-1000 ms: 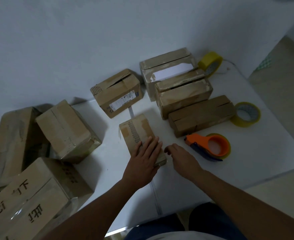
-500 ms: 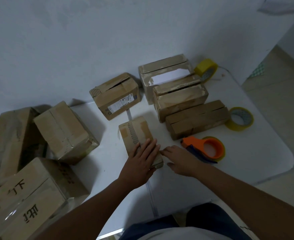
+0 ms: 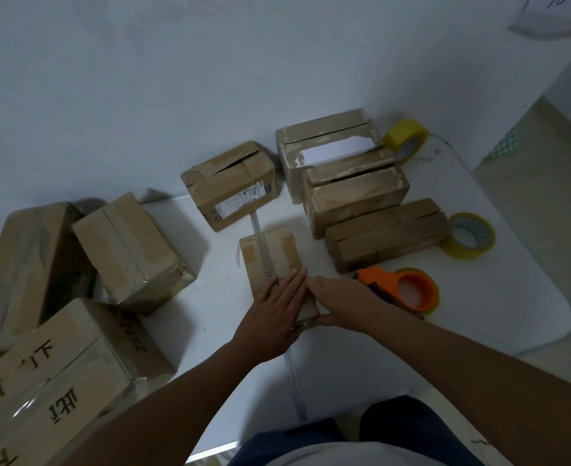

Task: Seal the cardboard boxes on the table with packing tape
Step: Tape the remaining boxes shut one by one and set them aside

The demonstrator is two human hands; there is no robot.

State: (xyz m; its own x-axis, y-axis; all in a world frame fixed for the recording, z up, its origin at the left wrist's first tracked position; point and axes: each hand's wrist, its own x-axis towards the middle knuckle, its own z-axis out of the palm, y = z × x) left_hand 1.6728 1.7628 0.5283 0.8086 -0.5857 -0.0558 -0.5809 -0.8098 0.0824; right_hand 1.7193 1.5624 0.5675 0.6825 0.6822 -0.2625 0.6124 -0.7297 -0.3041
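Cardboard under both hands: pressing the small box at the near middle of the counter.

Nearest, the left hand (image 3: 277,311) lies flat with straight fingers on top of the small box (image 3: 275,264), covering its near half; the right hand (image 3: 341,302) rests against the box's right side, fingers relaxed, thumb tucked at the near corner, holding nothing. Just beyond the right hand sits the orange tape dispenser (image 3: 403,290), untouched, with a yellow tape roll (image 3: 469,235) farther right and unsealed boxes (image 3: 354,196) behind on the white counter (image 3: 499,297). My judgement: this light box could slide or twist under uneven pressure, wrinkling its tape seam, and reaching for the dispenser could nudge the long box (image 3: 385,235) beside it.
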